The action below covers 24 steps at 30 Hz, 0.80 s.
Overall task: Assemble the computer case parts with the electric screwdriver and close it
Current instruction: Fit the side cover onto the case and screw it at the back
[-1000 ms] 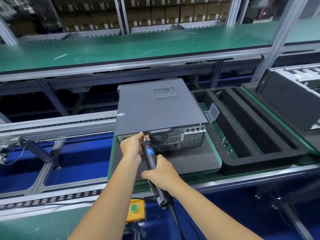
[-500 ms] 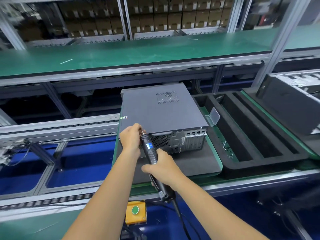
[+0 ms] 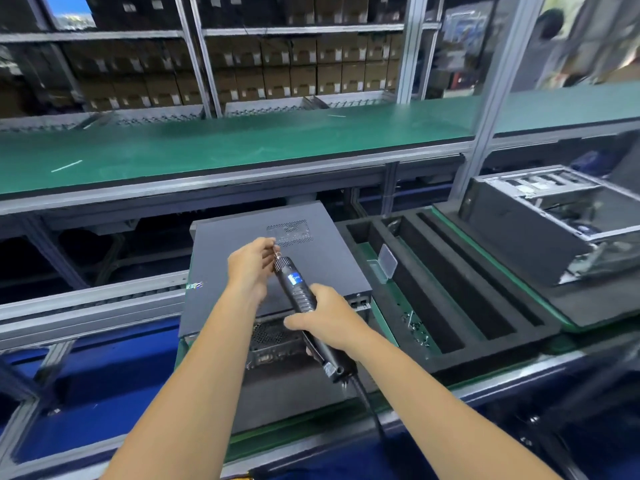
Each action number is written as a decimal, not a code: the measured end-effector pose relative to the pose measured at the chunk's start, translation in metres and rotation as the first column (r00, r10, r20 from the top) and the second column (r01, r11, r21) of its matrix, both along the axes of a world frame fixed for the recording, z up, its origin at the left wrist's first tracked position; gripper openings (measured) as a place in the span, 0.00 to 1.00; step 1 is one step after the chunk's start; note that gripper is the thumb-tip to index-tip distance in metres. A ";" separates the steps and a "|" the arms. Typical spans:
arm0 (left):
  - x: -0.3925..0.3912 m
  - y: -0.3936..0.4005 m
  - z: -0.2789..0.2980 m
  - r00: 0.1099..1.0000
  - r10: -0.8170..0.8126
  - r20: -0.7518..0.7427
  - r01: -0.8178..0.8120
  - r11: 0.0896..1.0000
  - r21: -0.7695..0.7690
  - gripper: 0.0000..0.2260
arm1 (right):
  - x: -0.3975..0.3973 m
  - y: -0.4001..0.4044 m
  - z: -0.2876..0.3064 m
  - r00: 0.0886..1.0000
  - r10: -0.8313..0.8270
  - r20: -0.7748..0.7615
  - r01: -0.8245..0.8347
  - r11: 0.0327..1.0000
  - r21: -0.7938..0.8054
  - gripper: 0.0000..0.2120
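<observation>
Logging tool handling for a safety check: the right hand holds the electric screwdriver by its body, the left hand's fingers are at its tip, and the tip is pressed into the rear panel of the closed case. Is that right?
One detail is wrong. In the head view the electric screwdriver is lifted over the closed case's top cover, its tip off the rear panel. The right hand does hold its body, and the left hand's fingers are at the tip.

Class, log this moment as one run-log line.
right hand: grips electric screwdriver | left hand: fingers at its tip | computer case: closed

The forearms hid most of the case's (image 3: pixel 270 268) rear panel. The driver's (image 3: pixel 298 292) bit tip sat behind the left hand's (image 3: pixel 251 266) fingertips. The shelved boxes (image 3: pixel 277 74) were blurred.
</observation>
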<state>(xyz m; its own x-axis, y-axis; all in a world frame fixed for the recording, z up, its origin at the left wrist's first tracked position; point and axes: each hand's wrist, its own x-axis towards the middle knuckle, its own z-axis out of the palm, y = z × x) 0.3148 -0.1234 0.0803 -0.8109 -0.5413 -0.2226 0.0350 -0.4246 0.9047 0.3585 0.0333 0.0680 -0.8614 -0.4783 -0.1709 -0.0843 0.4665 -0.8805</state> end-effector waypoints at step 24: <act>-0.250 0.235 -0.162 0.726 -0.149 0.672 0.687 0.217 -0.694 0.10 | -0.260 0.255 -0.149 0.935 -0.180 0.306 0.165 0.984 0.073 0.11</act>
<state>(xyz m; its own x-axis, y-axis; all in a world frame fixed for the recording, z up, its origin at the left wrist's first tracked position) 0.0643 0.1117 -0.0816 -0.9507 -0.2116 -0.2268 -0.3046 0.7753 0.5533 0.0981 0.2885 -0.0814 -0.8307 -0.3126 -0.4607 0.2747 0.4896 -0.8276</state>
